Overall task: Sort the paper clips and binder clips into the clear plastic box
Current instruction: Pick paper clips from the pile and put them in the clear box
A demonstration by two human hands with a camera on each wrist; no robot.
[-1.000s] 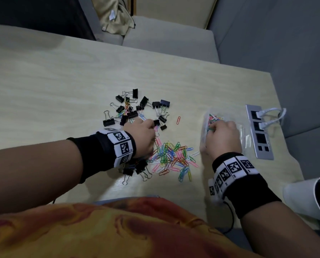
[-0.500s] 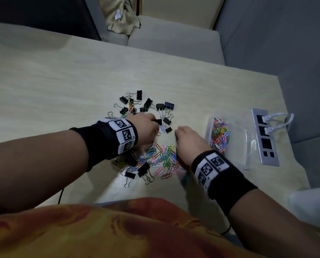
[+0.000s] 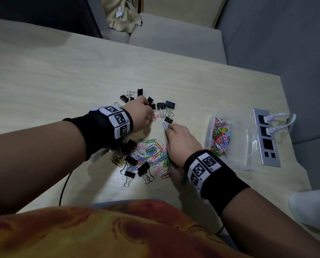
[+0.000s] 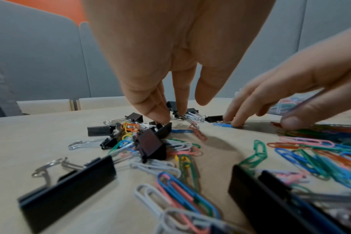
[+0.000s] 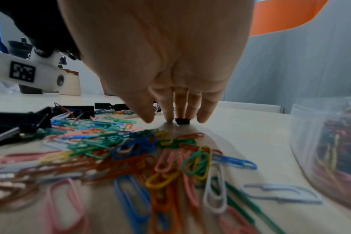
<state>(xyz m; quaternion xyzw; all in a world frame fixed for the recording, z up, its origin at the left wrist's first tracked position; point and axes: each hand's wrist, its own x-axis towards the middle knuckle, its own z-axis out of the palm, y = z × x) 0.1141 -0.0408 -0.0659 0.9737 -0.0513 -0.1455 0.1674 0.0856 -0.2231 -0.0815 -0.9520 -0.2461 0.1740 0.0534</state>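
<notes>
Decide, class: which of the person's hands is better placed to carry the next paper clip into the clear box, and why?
Probably the right hand. It lies between the loose paper clips and the clear plastic box, fingertips down at a blue clip. The left hand is farther away, fingers among the binder clips.

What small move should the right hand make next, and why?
Probably close the fingertips on the blue paper clip and lift it. The right hand has straight fingers touching it on the table, while the clear plastic box beside it already holds coloured clips.
</notes>
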